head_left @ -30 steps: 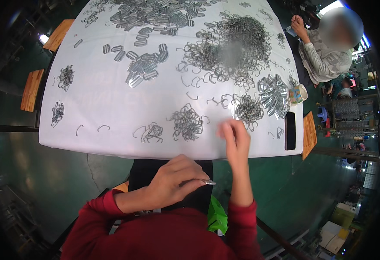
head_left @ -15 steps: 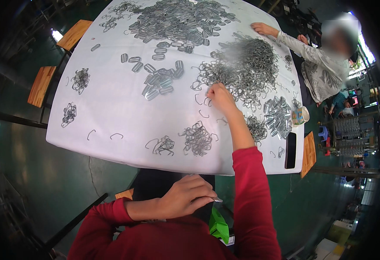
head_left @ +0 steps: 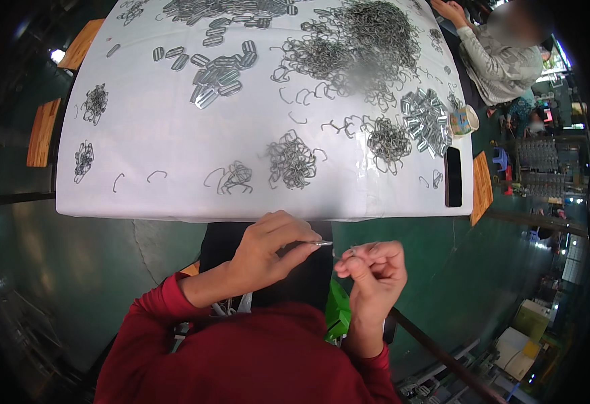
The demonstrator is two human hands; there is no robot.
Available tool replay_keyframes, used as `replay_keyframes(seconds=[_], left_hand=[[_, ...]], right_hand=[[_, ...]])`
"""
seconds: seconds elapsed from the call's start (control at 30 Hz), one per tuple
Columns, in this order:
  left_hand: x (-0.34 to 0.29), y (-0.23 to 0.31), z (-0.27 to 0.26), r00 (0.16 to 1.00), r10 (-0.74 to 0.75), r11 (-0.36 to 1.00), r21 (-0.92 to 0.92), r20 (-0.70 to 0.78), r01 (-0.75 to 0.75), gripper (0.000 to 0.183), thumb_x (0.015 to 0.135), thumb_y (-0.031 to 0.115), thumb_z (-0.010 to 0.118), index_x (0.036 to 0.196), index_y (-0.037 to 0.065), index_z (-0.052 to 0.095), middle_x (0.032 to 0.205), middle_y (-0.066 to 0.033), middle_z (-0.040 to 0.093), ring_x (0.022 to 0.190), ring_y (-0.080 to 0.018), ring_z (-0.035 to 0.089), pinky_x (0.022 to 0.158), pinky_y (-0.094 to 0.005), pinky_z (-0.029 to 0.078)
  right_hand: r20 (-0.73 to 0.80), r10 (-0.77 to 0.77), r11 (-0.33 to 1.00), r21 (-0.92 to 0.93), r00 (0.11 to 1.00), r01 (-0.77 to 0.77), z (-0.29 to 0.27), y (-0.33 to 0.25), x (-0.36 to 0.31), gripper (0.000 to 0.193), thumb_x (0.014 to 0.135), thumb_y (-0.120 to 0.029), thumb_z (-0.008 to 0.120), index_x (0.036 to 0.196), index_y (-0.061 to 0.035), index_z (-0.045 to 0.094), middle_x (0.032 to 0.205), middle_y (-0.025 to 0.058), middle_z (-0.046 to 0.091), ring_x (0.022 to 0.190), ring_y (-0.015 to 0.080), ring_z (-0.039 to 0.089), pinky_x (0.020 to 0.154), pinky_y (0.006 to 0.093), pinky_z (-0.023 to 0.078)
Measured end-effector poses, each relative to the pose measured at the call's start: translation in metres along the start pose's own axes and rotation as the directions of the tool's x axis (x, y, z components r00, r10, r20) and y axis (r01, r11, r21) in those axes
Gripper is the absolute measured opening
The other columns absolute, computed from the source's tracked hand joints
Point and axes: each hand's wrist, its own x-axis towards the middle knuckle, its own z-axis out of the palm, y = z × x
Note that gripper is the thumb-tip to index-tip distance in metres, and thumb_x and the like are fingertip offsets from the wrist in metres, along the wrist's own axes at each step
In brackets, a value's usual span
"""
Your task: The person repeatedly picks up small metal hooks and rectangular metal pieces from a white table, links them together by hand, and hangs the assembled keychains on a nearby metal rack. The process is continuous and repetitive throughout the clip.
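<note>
In front of my lap, my left hand [head_left: 273, 246] pinches a flat silver metal buckle [head_left: 322, 243] between thumb and fingers; only its edge pokes out. Just to the right, my right hand [head_left: 377, 269] is closed in a pinch, its fingertips close to the buckle. A thin bent wire hook [head_left: 338, 256] shows faintly at those fingertips, mostly hidden by them. Past my hands, a pile of wire hooks [head_left: 291, 161] lies near the front of the white-covered table [head_left: 194, 145]. Loose slotted buckles [head_left: 219, 75] are heaped farther back.
A large tangle of hooks [head_left: 382, 40] covers the far right. Beside a paper cup [head_left: 464, 121] lie more metal pieces [head_left: 428, 121] and a black phone [head_left: 453, 176]. A co-worker [head_left: 503, 60] sits at the right edge. Wooden stools [head_left: 44, 132] flank the table.
My right hand has come back from the hook pile on the table to beside my left hand. The left hand still holds the buckle. The view has tipped downward.
</note>
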Motion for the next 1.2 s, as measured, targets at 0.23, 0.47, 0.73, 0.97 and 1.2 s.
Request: replay_keyframes(seconds=[0.23, 0.47, 0.73, 0.97, 1.2], left_hand=[[0.000, 0.003, 0.004, 1.000, 0.023, 1.000, -0.012, 0.016, -0.022, 0.019, 0.076, 0.003, 0.075, 0.093, 0.007, 0.069, 0.087, -0.0048, 0.068, 0.079, -0.0219, 0.063, 0.073, -0.0333, 0.049], [0.040, -0.064, -0.053, 0.980, 0.112, 0.859, 0.512, -0.166, -0.012, 0.012, 0.083, 0.011, 0.070, 0.090, 0.002, 0.069, 0.092, -0.0113, 0.068, 0.082, -0.0293, 0.063, 0.071, -0.0387, 0.051], [0.089, -0.160, -0.133, 0.950, 0.162, 0.310, 0.928, -0.267, 0.208, 0.025, 0.083, 0.015, 0.071, 0.104, 0.003, 0.070, 0.094, -0.0087, 0.063, 0.087, -0.0281, 0.060, 0.074, -0.0404, 0.050], [0.089, -0.120, -0.125, 0.905, -0.189, 0.768, 0.516, -0.382, 0.379, 0.017, 0.085, 0.009, 0.065, 0.100, 0.003, 0.069, 0.089, -0.0076, 0.069, 0.079, -0.0239, 0.066, 0.070, -0.0321, 0.052], [0.026, 0.014, -0.030, 0.950, -0.286, 0.951, -0.086, 0.125, 0.298, 0.010, 0.084, 0.001, 0.069, 0.094, 0.000, 0.068, 0.094, -0.0079, 0.071, 0.083, -0.0129, 0.065, 0.077, -0.0262, 0.052]], right_hand=[[-0.043, -0.134, 0.991, 0.018, 0.990, 0.135, -0.001, 0.030, -0.010, 0.024, 0.083, 0.016, 0.063, 0.091, -0.0014, 0.049, 0.089, 0.0170, 0.065, 0.077, 0.0217, 0.068, 0.072, 0.0331, 0.060], [-0.001, -0.361, 0.932, -0.042, 0.933, 0.360, 0.001, 0.037, -0.013, 0.031, 0.079, 0.021, 0.064, 0.089, -0.0020, 0.046, 0.089, 0.0178, 0.064, 0.080, 0.0228, 0.068, 0.072, 0.0383, 0.062], [0.014, -0.329, 0.942, -0.063, 0.944, 0.329, 0.001, 0.039, -0.014, 0.029, 0.081, 0.016, 0.067, 0.089, -0.0022, 0.047, 0.089, 0.0163, 0.063, 0.079, 0.0227, 0.068, 0.074, 0.0379, 0.062], [0.050, -0.326, 0.940, -0.091, 0.944, 0.329, -0.002, 0.043, -0.012, 0.026, 0.080, 0.016, 0.068, 0.088, -0.0015, 0.050, 0.088, 0.0179, 0.067, 0.079, 0.0226, 0.069, 0.075, 0.0357, 0.060], [0.053, -0.308, 0.946, -0.095, 0.950, 0.311, -0.002, 0.051, -0.008, 0.024, 0.080, 0.015, 0.069, 0.088, -0.0007, 0.053, 0.091, 0.0195, 0.068, 0.081, 0.0210, 0.069, 0.074, 0.0325, 0.059]])
